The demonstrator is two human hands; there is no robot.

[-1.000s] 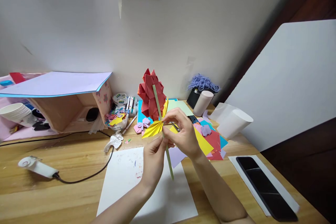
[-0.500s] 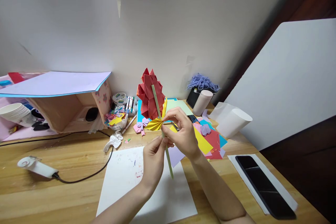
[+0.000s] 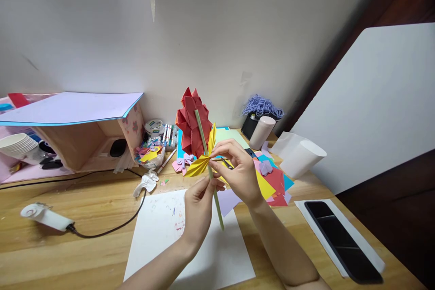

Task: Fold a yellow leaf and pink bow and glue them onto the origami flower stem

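Note:
My left hand (image 3: pixel 199 206) pinches a thin green stick (image 3: pixel 217 208) that rises at a slant above the white sheet (image 3: pixel 159 231). At the stick's top sits a folded red paper flower (image 3: pixel 190 122). A pleated yellow paper fan (image 3: pixel 199 165) lies against the stick. My right hand (image 3: pixel 238 174) is closed on the fan's middle, its fingertips pressing the fan to the stick. A thin metal piece (image 3: pixel 222 161) shows by the right thumb; I cannot make out what it is.
Coloured paper sheets (image 3: pixel 272 181) lie behind my hands. A glue gun (image 3: pixel 44 216) with a black cord rests at left. A cardboard box (image 3: pixel 84 138), paper cups (image 3: pixel 18 145), markers (image 3: pixel 168 135), rolled white paper (image 3: pixel 301 158) and a black phone (image 3: pixel 343 240) stand around.
The yellow fan has turned slightly, its upper pleats now standing higher beside the stick. Both hands have stayed almost in place.

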